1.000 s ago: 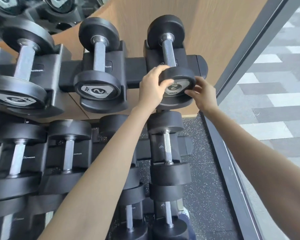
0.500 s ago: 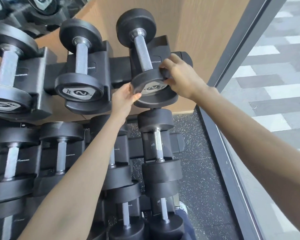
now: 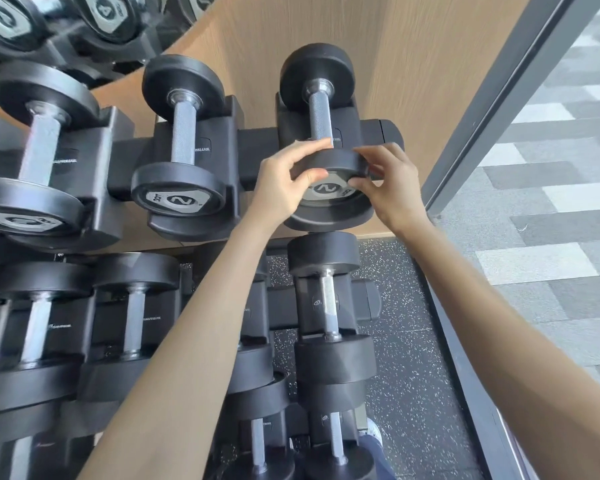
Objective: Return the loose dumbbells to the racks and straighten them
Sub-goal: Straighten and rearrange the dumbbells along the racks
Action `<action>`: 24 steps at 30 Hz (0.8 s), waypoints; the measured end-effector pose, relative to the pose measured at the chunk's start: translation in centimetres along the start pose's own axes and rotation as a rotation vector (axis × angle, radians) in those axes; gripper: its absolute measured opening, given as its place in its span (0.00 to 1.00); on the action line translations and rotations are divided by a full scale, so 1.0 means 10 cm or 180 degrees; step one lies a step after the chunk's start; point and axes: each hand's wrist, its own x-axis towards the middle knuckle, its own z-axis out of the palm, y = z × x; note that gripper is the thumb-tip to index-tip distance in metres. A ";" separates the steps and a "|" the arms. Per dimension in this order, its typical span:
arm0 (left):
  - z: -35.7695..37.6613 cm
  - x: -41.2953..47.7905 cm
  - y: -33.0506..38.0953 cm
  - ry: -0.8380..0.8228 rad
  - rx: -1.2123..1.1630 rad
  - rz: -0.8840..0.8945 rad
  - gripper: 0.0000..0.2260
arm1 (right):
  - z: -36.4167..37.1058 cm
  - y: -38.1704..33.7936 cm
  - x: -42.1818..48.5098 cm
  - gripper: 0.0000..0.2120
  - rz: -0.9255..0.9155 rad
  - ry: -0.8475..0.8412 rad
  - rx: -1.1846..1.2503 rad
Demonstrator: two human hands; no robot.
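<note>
Straightening step: the dumbbell [image 3: 317, 114] lies in the cradle at the right end of the rack's [image 3: 253, 150] top tier. The left grip [image 3: 284, 188] pinches its near head, fingers over the rim. The right grip [image 3: 392, 188] curls round the opposite edge. Next, probably, twist it square and let go.

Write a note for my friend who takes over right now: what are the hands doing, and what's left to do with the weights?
Left hand: grips the near head of the end dumbbell, fingers over the rim, thumb on the face.
Right hand: pinches the same head from the other side.
Where: the dumbbell lies in the rightmost cradle of the top rack, beside the neighbour dumbbell.
Done: it is racked.
Left: probably square up its label, let go, then check the lower dumbbells.
</note>
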 end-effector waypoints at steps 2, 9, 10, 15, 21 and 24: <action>-0.06 -0.06 -0.08 0.0094 -0.0267 -0.0173 0.18 | 0.04 0.01 0.00 0.19 0.0229 -0.0080 0.0322; 0.02 -0.20 -0.06 0.0274 -0.1084 -0.0570 0.19 | -0.01 0.10 -0.02 0.14 0.0453 -0.0463 0.0585; 0.05 -0.23 -0.10 0.0350 -0.1164 -0.0652 0.19 | -0.06 0.09 0.02 0.15 0.0310 -0.0521 0.0250; 0.11 -0.42 -0.32 0.0700 -0.1060 -0.1062 0.19 | -0.16 -0.14 0.15 0.23 -0.0644 -0.0779 -0.1170; -0.09 -0.34 -0.23 0.0055 -0.0294 -0.0984 0.20 | -0.10 0.04 0.02 0.26 -0.0184 -0.0258 -0.0291; -0.08 -0.19 -0.06 -0.0132 0.0133 -0.0552 0.24 | -0.02 0.16 -0.03 0.25 0.0319 -0.0265 0.0086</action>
